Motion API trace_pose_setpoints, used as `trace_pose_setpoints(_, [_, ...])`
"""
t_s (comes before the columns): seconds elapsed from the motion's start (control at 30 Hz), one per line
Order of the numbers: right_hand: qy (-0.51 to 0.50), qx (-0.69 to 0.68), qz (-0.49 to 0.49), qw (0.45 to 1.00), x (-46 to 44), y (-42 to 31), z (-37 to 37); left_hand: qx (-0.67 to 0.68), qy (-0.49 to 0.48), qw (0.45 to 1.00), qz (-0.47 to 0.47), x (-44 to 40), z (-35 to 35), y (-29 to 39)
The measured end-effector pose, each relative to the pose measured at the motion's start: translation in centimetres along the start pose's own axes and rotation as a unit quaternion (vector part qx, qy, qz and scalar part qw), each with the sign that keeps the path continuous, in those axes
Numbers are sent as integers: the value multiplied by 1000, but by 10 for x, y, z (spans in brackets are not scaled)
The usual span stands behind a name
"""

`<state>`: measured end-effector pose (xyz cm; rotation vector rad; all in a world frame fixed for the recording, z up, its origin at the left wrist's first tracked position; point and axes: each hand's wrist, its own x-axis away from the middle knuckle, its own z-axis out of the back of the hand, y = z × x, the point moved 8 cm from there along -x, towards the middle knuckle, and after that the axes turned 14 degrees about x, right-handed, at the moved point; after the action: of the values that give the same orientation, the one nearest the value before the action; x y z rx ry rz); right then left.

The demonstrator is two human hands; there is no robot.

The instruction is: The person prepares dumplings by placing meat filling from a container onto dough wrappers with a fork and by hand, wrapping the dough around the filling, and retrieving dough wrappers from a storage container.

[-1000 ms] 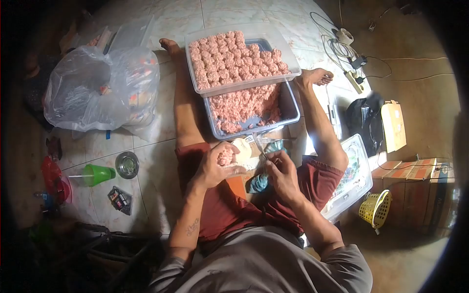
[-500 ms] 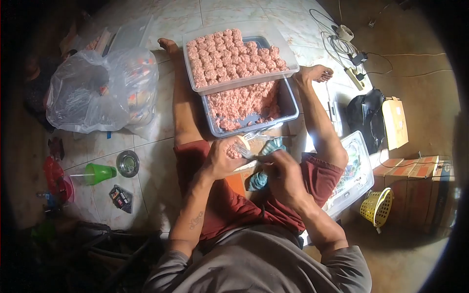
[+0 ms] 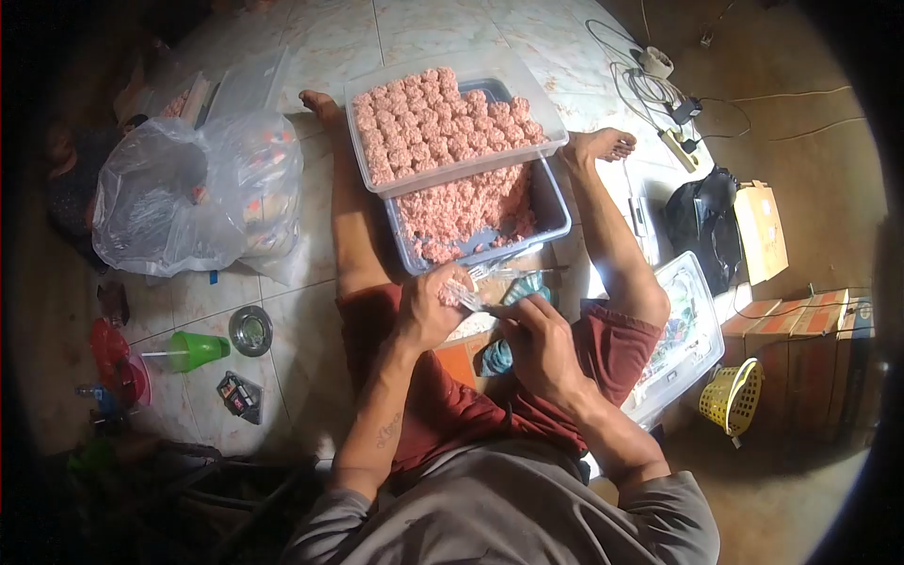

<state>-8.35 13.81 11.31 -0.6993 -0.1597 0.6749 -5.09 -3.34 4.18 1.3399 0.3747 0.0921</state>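
Observation:
My left hand (image 3: 428,311) is curled around a lump of pink mixture (image 3: 450,290). Closed on the handle of a metal fork (image 3: 468,299), my right hand (image 3: 543,347) holds its tines against that lump. Just beyond my hands, a blue-grey tub (image 3: 563,218) contains loose pink mixture (image 3: 461,209). A clear plastic tray (image 3: 556,132) rests across the tub's far part, with rows of pink balls (image 3: 424,118) in it. Below my hands lies a teal cloth (image 3: 496,358), partly hidden by my right hand.
At the left are a large clear plastic bag (image 3: 155,202), a green cup (image 3: 200,349) and a round glass dish (image 3: 250,330). On the right stand a clear bin (image 3: 702,353), a black bag (image 3: 702,226), a yellow basket (image 3: 732,397) and cardboard boxes (image 3: 800,377). Another person's dark sleeve (image 3: 77,193) shows far left.
The fork has moved left from beside my left hand onto the pink lump in it. A pale round piece seen near my left hand earlier no longer shows. The view has shifted slightly.

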Motion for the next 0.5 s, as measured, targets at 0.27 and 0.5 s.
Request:
trace_pose_setpoints(0.27, [34,-45,15,998,-3,-2,12,104,7,994,-22,1,14,29])
trace_pose_setpoints(0.5, [8,-10,58,998,-8,-3,4,-2,18,998,58,4,17,1])
